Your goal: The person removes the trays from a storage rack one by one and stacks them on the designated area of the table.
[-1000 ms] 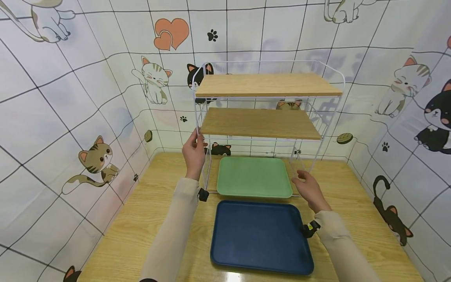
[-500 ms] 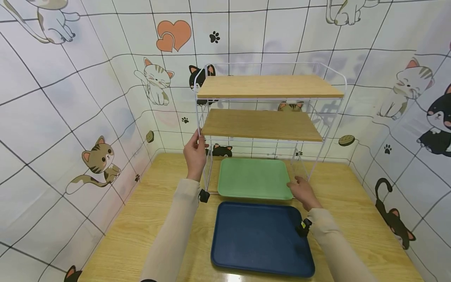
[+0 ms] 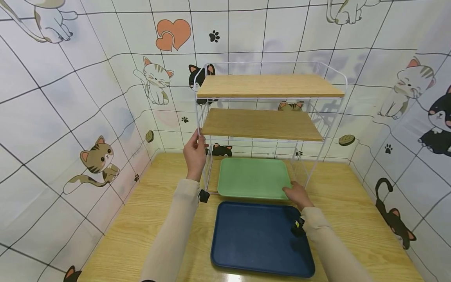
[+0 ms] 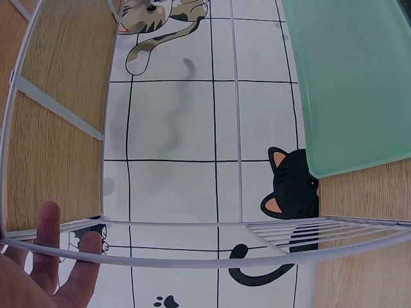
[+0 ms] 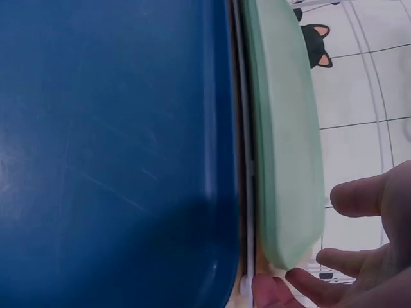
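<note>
A white wire rack [image 3: 325,145] with wooden shelves stands against the back wall. My left hand [image 3: 195,154] holds its left front post, just below the middle shelf. In the left wrist view, fingers [image 4: 48,224] reach around the white wire. On the rack's bottom level lies a green tray [image 3: 253,178]. My right hand [image 3: 297,194] is at that tray's front right corner. In the right wrist view, its fingertips come right to the green corner from beneath, while the thumb [image 5: 356,196] stays apart from the tray. A dark blue tray [image 3: 260,239] lies on the table before the rack.
The upper shelf [image 3: 269,85] and the middle shelf [image 3: 260,123] hang above the green tray, close over the hands. Wooden table [image 3: 352,219] extends on both sides of the rack. Cat-patterned wall sheeting [image 3: 88,78] encloses the back and sides.
My right hand has moved left and slightly down, from beside the rack's right side to the green tray's front right corner. The left hand keeps its place on the post.
</note>
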A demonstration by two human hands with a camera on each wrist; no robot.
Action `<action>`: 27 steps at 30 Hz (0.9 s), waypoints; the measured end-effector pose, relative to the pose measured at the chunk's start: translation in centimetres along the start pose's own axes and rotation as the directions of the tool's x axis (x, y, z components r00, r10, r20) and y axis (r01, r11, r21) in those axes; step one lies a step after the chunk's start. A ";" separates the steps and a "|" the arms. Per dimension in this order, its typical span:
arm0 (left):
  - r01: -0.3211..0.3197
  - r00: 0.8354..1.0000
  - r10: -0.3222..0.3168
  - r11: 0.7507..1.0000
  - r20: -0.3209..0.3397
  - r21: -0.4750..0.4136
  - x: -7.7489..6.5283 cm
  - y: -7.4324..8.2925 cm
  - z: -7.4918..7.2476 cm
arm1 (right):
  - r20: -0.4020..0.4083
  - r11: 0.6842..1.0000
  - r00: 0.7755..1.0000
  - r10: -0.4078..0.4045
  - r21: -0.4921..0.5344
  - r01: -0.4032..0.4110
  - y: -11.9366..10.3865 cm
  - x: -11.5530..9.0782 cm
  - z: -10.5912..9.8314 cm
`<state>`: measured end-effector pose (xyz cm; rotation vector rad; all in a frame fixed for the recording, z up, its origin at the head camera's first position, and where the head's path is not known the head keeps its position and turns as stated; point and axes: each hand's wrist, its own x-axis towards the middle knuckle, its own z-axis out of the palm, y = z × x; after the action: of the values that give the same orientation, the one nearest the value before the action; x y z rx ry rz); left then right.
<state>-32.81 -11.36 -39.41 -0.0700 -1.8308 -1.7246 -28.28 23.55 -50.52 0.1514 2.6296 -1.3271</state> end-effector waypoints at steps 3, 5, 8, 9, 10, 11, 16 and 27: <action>-0.001 1.000 0.001 1.000 0.005 0.005 0.0 0.0 0.0 | -0.009 1.000 1.000 0.002 0.003 -0.002 0.4 0.2 0.0; -0.006 1.000 0.006 1.000 0.008 0.010 0.1 -0.6 0.0 | -0.012 1.000 1.000 0.003 0.004 -0.003 0.7 0.3 0.0; -0.011 1.000 0.011 1.000 0.001 0.023 0.1 -0.6 0.0 | -0.026 1.000 1.000 -0.003 -0.010 0.002 1.0 0.6 0.1; -0.011 1.000 0.011 1.000 -0.001 0.024 0.1 -0.5 0.0 | -0.028 1.000 1.000 -0.006 -0.014 0.005 1.1 0.7 0.2; -0.012 1.000 0.012 1.000 -0.003 0.026 0.1 -0.5 0.0 | -0.032 1.000 0.999 -0.011 -0.019 0.011 1.2 0.8 0.2; -0.012 1.000 0.012 1.000 -0.004 0.027 0.1 -0.5 0.0 | -0.039 1.000 0.999 -0.017 -0.023 0.016 1.3 0.9 0.3; -0.014 1.000 0.014 1.000 0.004 0.013 0.1 -0.5 0.0 | -0.089 0.999 0.995 -0.041 -0.026 0.038 1.7 1.3 0.6; -0.020 1.000 0.020 1.000 0.001 0.018 0.2 -0.7 -0.1 | -0.102 0.979 0.995 -0.013 0.202 0.034 2.7 1.6 1.0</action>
<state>-33.21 -11.57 -39.92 -0.0812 -1.8396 -1.6945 -29.29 24.37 -53.55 0.2226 2.5775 -1.6364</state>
